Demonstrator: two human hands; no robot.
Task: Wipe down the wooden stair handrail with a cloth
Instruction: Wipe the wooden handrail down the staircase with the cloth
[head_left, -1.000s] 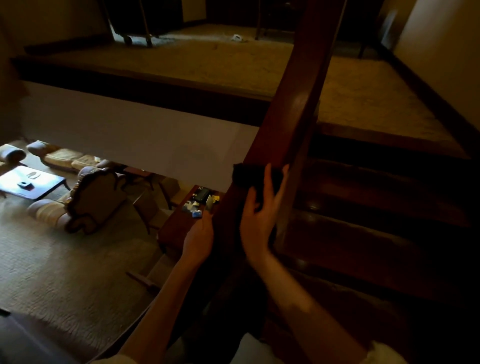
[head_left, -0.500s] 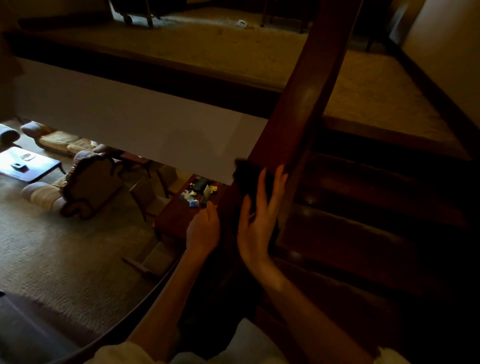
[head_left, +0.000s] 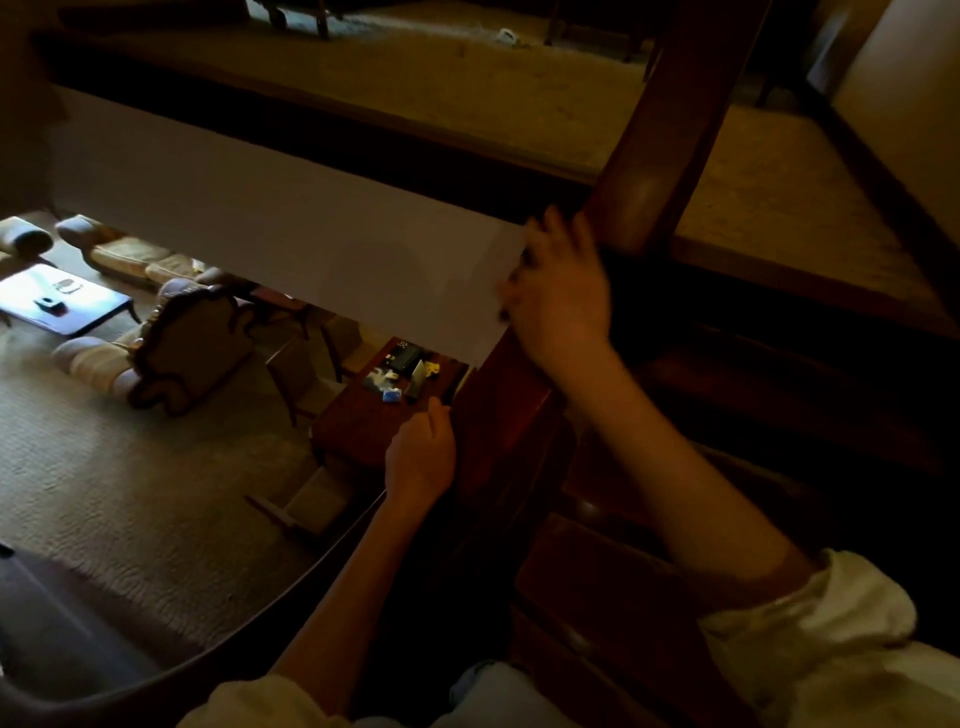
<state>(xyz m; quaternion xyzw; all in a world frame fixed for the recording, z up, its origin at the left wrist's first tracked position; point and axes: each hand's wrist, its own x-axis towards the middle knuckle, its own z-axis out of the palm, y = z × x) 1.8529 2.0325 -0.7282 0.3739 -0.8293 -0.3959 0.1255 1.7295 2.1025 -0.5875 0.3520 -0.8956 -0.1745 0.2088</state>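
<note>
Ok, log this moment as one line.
phase: wiping | right hand: presses dark cloth on handrail, motion-blurred | left hand: grips handrail lower down

Left hand (head_left: 421, 457) low, right hand (head_left: 558, 296) high

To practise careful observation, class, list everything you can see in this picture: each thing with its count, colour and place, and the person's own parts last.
handrail: one, dark red-brown wood, slanting bottom centre to top right
cloth: one, dark, on handrail under right hand, mostly hidden
stair treads: several, dark wood, right of handrail
landing: one, tan carpet, top
armchair: one, beige with dark carved frame, lower room, left
coffee table: one, glossy bluish top, far left
side table: one, red-brown, lower room beside handrail, small items on it
sleeves: two, pale, bottom edge
left hand: one, holds handrail's left edge
right hand: one, over cloth, blurred
</note>
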